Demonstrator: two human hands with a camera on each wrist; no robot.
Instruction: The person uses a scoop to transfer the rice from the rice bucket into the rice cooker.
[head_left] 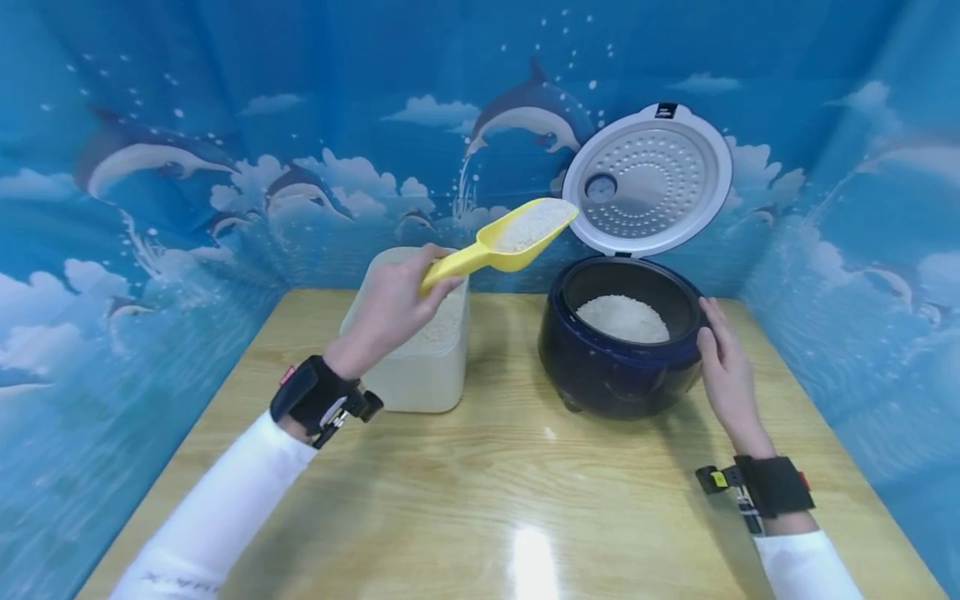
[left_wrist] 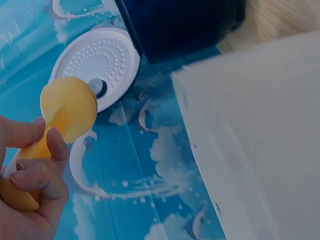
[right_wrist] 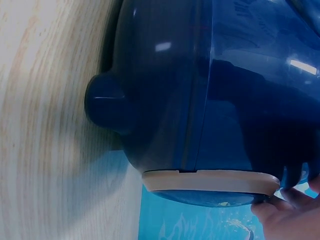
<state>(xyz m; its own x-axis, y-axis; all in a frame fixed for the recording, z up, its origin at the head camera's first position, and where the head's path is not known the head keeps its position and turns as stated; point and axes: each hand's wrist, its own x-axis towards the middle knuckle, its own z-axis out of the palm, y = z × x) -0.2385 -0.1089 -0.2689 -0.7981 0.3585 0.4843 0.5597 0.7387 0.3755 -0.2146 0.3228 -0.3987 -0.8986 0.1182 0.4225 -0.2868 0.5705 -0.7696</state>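
In the head view my left hand grips the handle of a yellow scoop heaped with white rice. The scoop is raised, its tip pointing right, between a cream rice bin and a dark blue rice cooker. More rice lies in the cooker's pot. Fingers are wrapped around the scoop's handle in the left wrist view. My right hand rests against the cooker's right side with fairly straight fingers; the right wrist view shows its fingertips at the cooker's edge.
The cooker's round lid stands up at the back. Both containers sit on a wooden table. A blue dolphin-print curtain hangs behind the table and along its sides. Rice also shows inside the bin.
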